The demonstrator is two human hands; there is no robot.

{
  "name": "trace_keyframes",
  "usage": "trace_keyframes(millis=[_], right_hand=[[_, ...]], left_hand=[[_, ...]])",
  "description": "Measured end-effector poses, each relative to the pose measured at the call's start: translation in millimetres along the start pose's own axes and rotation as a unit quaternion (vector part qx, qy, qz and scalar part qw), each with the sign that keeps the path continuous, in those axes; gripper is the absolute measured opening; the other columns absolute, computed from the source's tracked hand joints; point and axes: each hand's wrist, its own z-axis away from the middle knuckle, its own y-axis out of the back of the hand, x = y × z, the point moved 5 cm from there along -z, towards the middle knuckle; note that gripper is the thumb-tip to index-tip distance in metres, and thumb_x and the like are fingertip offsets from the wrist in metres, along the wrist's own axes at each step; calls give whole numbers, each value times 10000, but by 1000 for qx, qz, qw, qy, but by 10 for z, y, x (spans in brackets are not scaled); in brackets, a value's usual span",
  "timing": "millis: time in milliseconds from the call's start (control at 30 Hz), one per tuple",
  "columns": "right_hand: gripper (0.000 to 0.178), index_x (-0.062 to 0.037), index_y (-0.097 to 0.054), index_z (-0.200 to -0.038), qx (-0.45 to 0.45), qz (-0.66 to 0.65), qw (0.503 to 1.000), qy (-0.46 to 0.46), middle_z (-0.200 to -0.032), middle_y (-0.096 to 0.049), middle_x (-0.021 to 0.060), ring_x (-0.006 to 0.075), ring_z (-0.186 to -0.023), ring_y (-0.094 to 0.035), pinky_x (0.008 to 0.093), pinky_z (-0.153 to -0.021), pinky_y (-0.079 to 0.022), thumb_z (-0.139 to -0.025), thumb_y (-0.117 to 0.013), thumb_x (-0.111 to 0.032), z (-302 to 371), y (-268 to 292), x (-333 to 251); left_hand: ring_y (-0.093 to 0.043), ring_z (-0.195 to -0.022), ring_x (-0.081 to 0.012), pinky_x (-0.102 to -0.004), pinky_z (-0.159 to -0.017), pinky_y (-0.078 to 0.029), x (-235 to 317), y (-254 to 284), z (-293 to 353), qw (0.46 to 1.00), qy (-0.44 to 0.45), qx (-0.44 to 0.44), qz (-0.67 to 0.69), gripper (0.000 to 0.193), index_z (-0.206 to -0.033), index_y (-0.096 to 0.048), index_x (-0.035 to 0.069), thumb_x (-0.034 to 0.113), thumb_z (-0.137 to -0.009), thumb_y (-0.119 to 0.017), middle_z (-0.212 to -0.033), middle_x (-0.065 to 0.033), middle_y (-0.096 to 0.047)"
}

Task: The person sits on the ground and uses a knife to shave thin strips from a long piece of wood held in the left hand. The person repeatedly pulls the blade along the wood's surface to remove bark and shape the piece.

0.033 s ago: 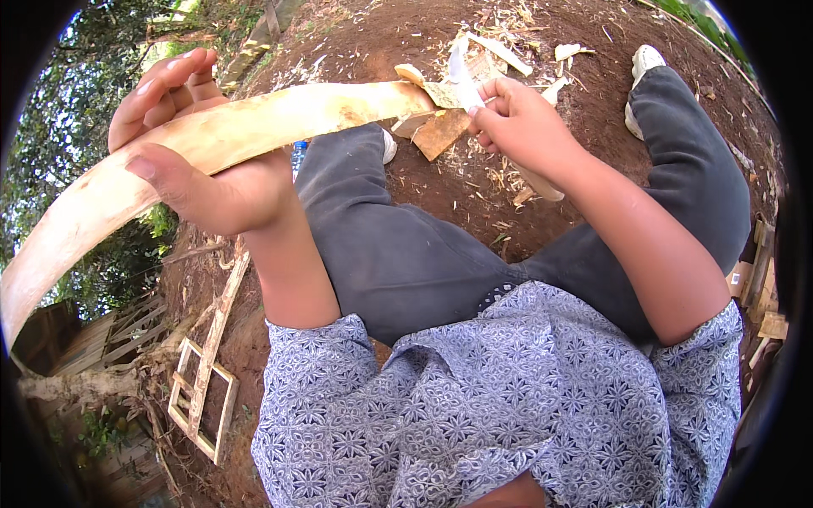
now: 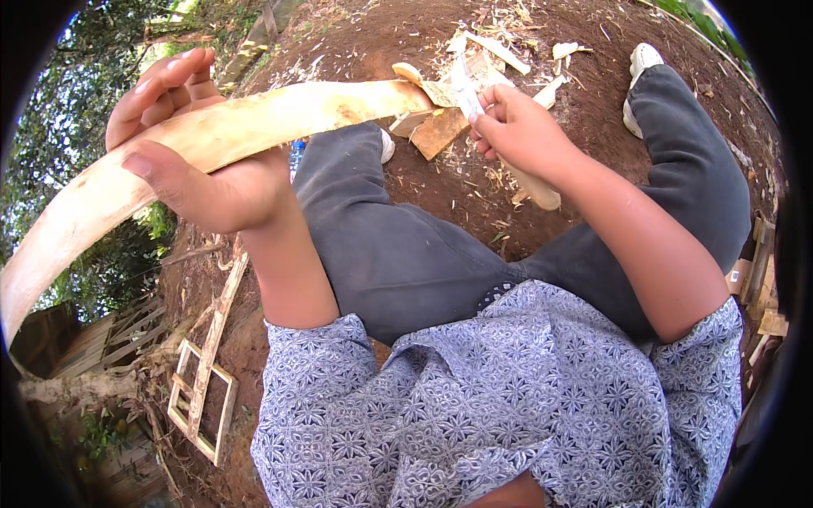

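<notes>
Wooden plank (image 2: pixel 288 113) is cut off at left.

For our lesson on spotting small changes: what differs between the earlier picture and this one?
The right hand and the bladed tool it grips have shifted slightly: the blade's upper end sits lower in the picture, and more of the handle shows below the hand. Nothing was taken hold of or let go. The left hand still holds the long pale wood.
</notes>
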Motion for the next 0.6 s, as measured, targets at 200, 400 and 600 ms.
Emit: trace_keyframes(millis=[200,400,600], right_hand=[[231,-109,-407,-1232,-125,66,976,-165,-796,-610,74,133,-515,-582,285,-445,-497,-1056,-465,-246,263,-177,310],[423,-135,-440,-1437,-34,240,968,61,-801,-638,95,187,-573,-609,386,-604,-535,-1018,-492,-156,59,-175,734],[474,-133,-472,-1456,-48,188,980,44,-1025,-658,212,331,-924,-625,438,-845,-504,-983,-502,-140,263,-221,101]], left_hand=[[-621,-712,-231,-323,-601,-541,-34,16,58,972,97,-67,203,439,-1127,-507,93,517,-1045,-435,-879,-148,-625],[-430,-484,-117,-270,-446,-399,21,0,18,983,145,-28,109,363,-924,-429,145,483,-1055,-449,-642,-1,-394],[-425,-471,-114,-265,-430,-395,48,116,26,989,141,14,53,361,-880,-417,161,475,-1049,-473,-643,6,-396]])
